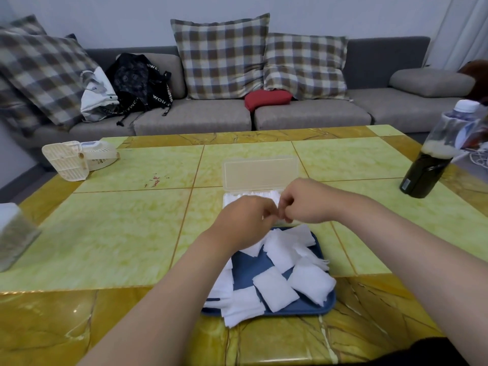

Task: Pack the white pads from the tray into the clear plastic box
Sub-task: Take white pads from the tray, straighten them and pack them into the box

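Pads (274, 289): scattered loose on the blue tray (326, 303), nearest the camera.
Box (260, 171): lid up, just beyond the tray, long axis left-right.
Left hand (244, 220): fingers curled at the box's near edge; grip cannot be told.
Right hand (306, 200): likewise curled, nearer the box.

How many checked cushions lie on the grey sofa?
4: two overlapping at the far left, one in the middle, one right beside it. More may lie outside the picture.

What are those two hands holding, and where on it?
Cannot be told. Both the left hand and right hand are curled fingertip to fingertip over the box; whatever they pinch is hidden.
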